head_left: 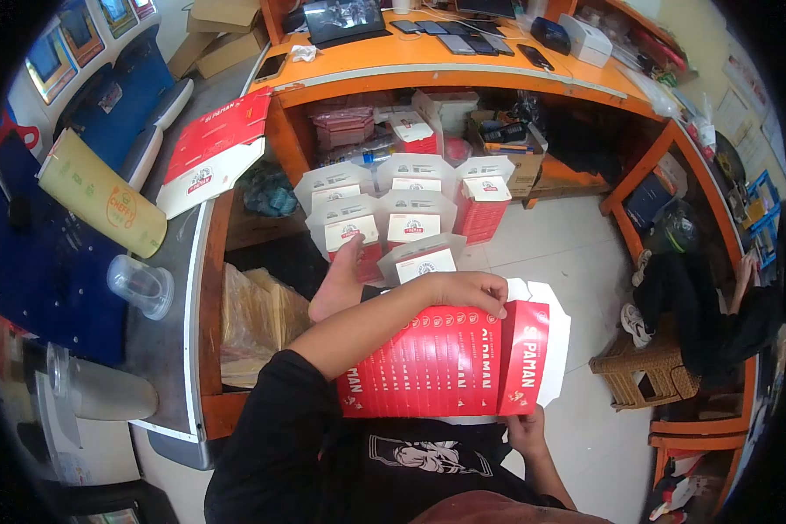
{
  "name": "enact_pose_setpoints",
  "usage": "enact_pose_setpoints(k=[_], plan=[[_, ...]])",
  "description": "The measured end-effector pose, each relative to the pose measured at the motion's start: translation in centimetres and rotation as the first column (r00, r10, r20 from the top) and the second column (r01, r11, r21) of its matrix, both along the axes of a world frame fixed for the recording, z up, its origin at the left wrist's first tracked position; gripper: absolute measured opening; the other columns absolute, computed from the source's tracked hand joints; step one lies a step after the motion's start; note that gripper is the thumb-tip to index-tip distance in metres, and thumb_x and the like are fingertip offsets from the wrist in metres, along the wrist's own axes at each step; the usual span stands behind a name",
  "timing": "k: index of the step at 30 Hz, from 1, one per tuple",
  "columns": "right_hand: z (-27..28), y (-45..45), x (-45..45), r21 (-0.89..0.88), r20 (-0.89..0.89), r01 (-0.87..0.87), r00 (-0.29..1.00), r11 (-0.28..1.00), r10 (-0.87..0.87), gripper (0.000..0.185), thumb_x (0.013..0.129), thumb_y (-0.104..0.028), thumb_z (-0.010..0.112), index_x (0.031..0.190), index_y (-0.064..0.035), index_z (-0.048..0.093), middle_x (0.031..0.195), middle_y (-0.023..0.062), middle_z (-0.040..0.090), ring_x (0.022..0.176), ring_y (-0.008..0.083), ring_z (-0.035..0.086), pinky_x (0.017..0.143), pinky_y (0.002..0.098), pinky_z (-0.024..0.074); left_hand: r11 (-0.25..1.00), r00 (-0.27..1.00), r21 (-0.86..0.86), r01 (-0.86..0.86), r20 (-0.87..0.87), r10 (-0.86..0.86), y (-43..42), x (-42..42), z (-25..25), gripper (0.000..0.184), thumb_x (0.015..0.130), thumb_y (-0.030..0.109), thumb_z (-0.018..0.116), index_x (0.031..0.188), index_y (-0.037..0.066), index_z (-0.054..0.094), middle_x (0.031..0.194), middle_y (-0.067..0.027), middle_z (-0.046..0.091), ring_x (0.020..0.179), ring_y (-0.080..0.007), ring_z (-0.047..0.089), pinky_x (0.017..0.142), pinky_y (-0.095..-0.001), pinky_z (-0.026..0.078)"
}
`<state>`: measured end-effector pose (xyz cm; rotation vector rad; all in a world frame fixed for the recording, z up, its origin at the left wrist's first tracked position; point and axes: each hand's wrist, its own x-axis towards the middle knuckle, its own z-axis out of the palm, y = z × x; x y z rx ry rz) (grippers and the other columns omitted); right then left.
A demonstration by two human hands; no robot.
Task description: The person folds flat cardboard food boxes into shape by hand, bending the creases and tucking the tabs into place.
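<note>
A fanned row of red cardboard box blanks (428,362) printed "SI PAMAN" lies across my lap. The rightmost red box blank (524,358) stands apart from the row, with white flaps on its far side. My left hand (467,293) reaches over the upper edge, its fingers bent down onto this blank's top corner. From below, my right hand (526,430) pinches the same blank's lower edge; part of its fingers is hidden behind the card. Just beyond stand several stacks of red-and-white boxes (415,229) with raised pale flaps.
A bare foot (339,284) rests beside the box stacks. On the left counter are red box sheets (218,148), a yellowish cup roll (105,192) and clear plastic cups (140,286). An orange desk (358,61) holds phones. Another person's legs (686,306) and a woven stool (642,371) are at right.
</note>
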<state>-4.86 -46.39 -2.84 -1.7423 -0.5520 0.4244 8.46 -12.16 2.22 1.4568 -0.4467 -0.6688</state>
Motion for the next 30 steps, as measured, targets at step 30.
enact_pose_setpoints(k=[30], plan=[[3.2, 2.6, -0.6, 0.198, 0.074, 0.058, 0.995, 0.978, -0.074, 0.033, 0.098, -0.017, 0.062, 0.121, 0.0047, 0.053, 0.101, 0.0155, 0.066, 0.098, 0.019, 0.064, 0.082, 0.0335, 0.0519, 0.991, 0.999, 0.134, 0.025, 0.038, -0.03, 0.1, -0.2, 0.0, 0.029, 0.091, 0.024, 0.078, 0.097, 0.004, 0.057, 0.095, -0.0018, 0.062, 0.092, -0.0095, 0.057, 0.08, -0.0275, 0.046]])
